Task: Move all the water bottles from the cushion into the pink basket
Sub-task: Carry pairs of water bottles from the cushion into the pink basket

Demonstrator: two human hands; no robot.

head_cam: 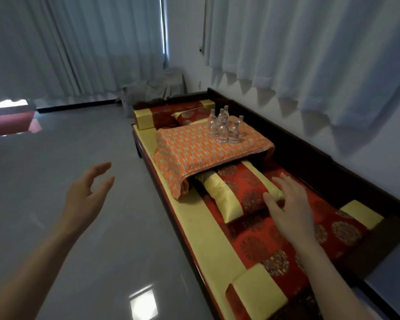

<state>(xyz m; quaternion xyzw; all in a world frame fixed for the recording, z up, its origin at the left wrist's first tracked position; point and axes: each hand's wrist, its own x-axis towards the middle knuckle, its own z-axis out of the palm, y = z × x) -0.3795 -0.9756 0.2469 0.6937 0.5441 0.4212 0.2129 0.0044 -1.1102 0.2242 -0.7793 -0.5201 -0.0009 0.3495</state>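
Right hand [286, 204] spread, empty; left hand [88, 190] same. Water bottles [225, 127] stand clustered at 1 o'clock on the orange cushion [194, 153]. Risk: soft base, tight cluster, so grabbing one may topple neighbours.

A glossy grey floor [79, 139] fills the left side, with a bright square reflection [143, 303] on it near the bottom edge. Pale curtains [79, 42] hang across the far left. A second pale curtain [310, 42] hangs along the right wall, its hem scalloped. Between them, in the far corner, sits a lumpy shape under a grey cloth [157, 88].

A long dark wooden bench [397, 241] runs along the right wall from near to far. A red and yellow seat pad [259, 245] with round patterns covers it. A red bolster [169, 115] with yellow ends lies across the far end. A matching pillow [231, 192] lies mid-bench, and another bolster [256, 294] lies at the near end.
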